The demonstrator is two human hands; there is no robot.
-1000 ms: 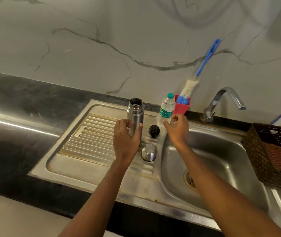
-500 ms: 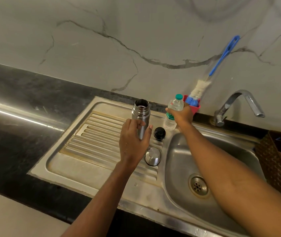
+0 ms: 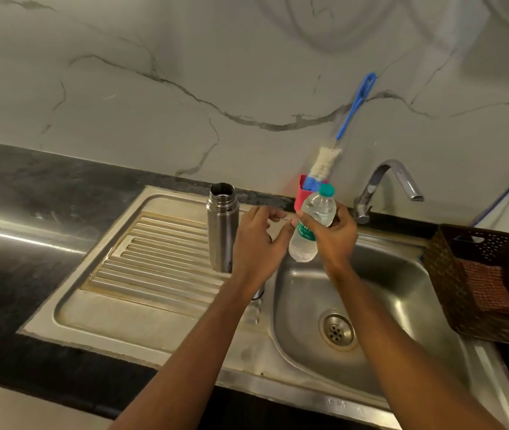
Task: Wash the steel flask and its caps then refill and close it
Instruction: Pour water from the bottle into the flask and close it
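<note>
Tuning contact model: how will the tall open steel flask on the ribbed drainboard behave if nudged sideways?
Probably tips rather than slides: the tall open steel flask is narrow-based and stands upright on the ribbed drainboard. Possibly light, though its dark open mouth hides any contents. Smooth polished wall looks slippery.

Silver flask [image 3: 222, 231]; teal-capped bottle [image 3: 317, 211]; blue brush [image 3: 355, 107]; basket [image 3: 447, 274] brown, seemingly woven.

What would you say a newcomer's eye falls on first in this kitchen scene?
Probably the hands at centre: the right hand grips a tilted, capped water bottle above the edge of the sink, with the left hand close beside it, holding nothing. Next comes the uncapped steel flask standing upright on the ribbed drainboard. The blue-handled bottle brush leaning on the marble wall also stands out.
</note>
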